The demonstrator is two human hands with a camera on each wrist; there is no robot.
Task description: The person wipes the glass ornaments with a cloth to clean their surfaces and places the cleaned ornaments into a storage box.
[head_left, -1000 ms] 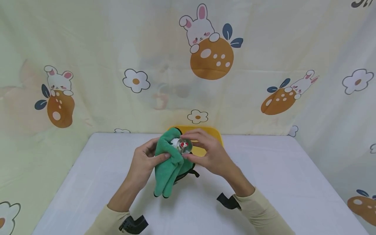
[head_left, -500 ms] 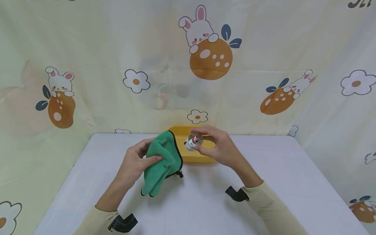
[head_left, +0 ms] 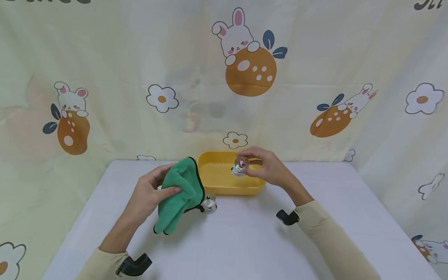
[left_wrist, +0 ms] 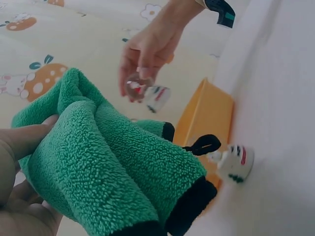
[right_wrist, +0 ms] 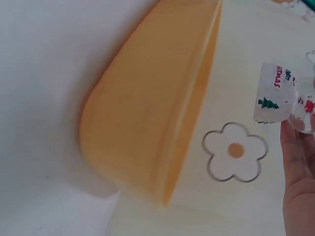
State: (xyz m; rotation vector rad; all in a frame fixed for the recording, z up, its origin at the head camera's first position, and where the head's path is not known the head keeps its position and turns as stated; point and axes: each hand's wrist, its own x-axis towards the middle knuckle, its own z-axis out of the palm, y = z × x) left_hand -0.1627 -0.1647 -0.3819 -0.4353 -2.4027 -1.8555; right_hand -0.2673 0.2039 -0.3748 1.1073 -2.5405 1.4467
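My left hand (head_left: 148,194) grips a folded green towel (head_left: 182,186) with black edging and a small black loop, held over the left part of the table. Between thumb and fingers, my right hand (head_left: 269,167) pinches a small snow globe (head_left: 240,166) by its clear ball. A red figure shows inside the ball, and the white base (right_wrist: 273,93) bears red lettering and a green tree. This globe hangs over the right part of the yellow tray (head_left: 229,190). A second snow globe (head_left: 210,204) stands on the table in front of the tray, partly covered by the towel in the head view.
The yellow tray stands at the back of the white table (head_left: 245,241), close to a hanging curtain (head_left: 196,50) printed with rabbits and flowers. Black wrist mounts (head_left: 134,265) stick out from both sleeves.
The right hand has drawn the snow globe out of the towel and carried it right, over the tray. The left hand has moved left with the towel, uncovering the second globe.
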